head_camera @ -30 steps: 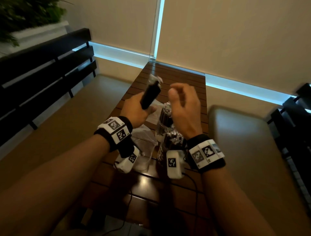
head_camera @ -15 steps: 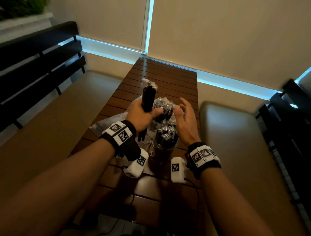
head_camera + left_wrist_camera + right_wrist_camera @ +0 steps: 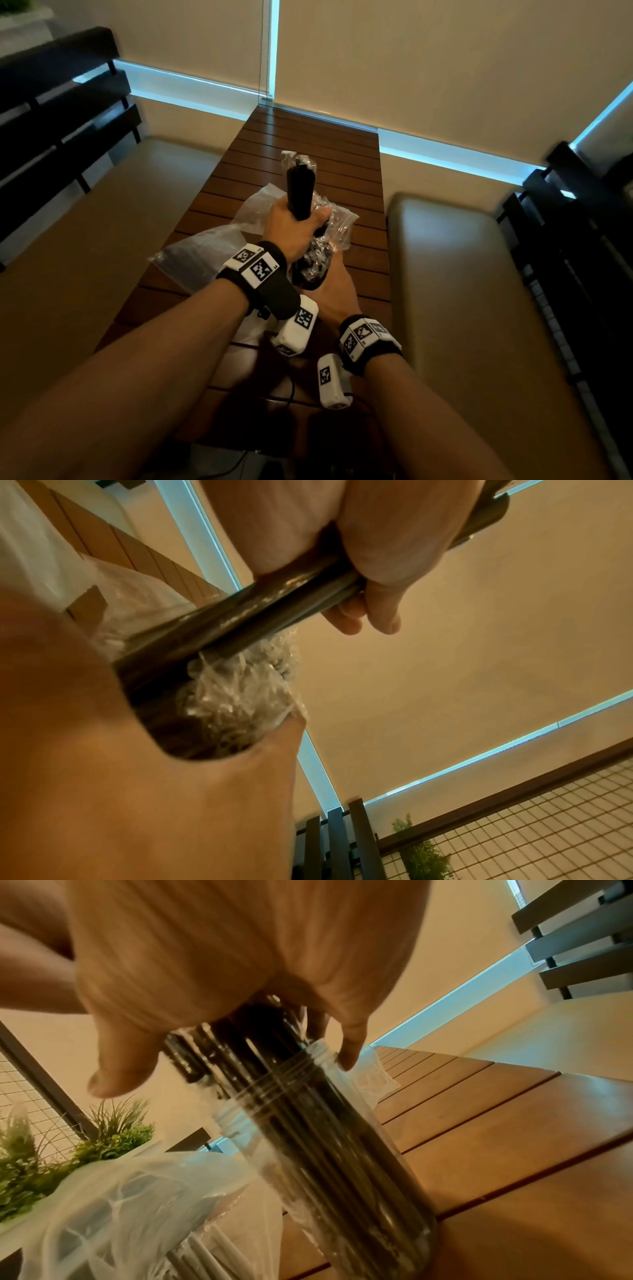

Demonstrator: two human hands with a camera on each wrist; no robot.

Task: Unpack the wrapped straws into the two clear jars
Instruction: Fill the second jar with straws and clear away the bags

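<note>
My left hand grips a bundle of black wrapped straws upright above the wooden table; the left wrist view shows its fingers curled round the bundle. Just right of it, my right hand holds the bunch of black wrapped straws standing in a clear jar, at the jar's mouth. Thumb and fingers curve round the straw tops. A second jar cannot be made out behind my hands.
Crumpled clear plastic bags lie on the table left of and behind the hands, one holding white straws. Padded benches flank the narrow table. A plant stands off to one side.
My right hand has dropped from open beside the straw tops to a grip on the bunch at the jar's mouth. The left hand still holds its bundle, now slightly farther forward.
</note>
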